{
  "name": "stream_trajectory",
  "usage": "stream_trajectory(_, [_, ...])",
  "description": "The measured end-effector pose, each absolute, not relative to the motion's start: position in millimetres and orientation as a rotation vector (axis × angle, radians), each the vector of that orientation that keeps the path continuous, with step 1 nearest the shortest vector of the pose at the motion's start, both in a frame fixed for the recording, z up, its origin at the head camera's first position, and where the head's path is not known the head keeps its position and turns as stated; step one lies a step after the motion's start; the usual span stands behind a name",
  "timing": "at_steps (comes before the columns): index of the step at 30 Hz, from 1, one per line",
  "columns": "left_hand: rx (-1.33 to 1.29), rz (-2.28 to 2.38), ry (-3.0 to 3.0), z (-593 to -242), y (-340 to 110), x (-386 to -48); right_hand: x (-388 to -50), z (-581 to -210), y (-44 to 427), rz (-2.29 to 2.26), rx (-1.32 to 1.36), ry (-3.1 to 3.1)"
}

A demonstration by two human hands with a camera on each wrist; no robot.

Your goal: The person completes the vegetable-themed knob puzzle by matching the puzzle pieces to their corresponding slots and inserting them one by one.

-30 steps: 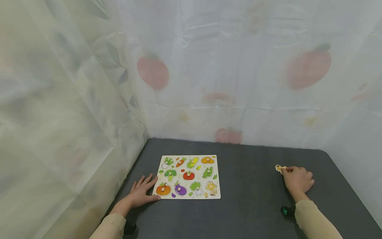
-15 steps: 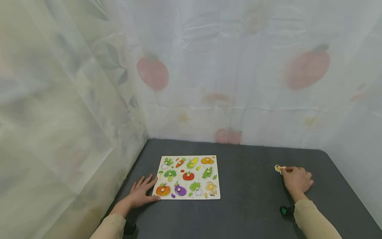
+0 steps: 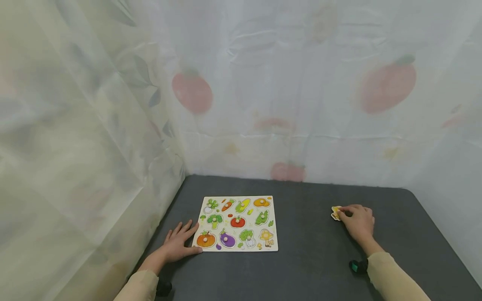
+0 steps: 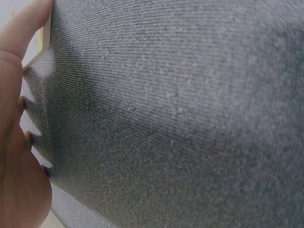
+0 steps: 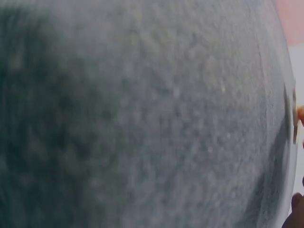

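A vegetable puzzle board lies flat on the dark table, with several knobbed pieces set in it. My left hand rests at its left side, fingers spread, fingertips and thumb touching the edge. In the left wrist view the thumb lies over a corner of the board. To the right of the board, my right hand pinches a small yellow puzzle piece with a pale border, shaped like a mushroom. Only the edge of that piece and a bit of the fingers show in the right wrist view.
The dark grey table has rounded far corners. A pale curtain printed with fruit hangs along its back edge, and another curtain runs close by my left arm. A stretch of tabletop separates the board from my right hand.
My right hand has moved left with the yellow puzzle piece, which appears lifted and turned a little. The left hand and the board have stayed in place.
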State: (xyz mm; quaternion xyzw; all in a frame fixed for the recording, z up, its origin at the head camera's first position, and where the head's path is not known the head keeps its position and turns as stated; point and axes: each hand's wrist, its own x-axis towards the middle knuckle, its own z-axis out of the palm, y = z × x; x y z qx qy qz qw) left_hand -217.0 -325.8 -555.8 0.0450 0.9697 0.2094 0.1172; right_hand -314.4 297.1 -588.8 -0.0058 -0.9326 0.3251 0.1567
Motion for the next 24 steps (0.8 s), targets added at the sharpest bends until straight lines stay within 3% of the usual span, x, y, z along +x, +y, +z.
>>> stream_trajectory(24, [0.119, 0.596, 2.842, -552.9, -324.6, -216.1, -314.8, -590.4, 279.4, 0.96, -0.013, -2.699])
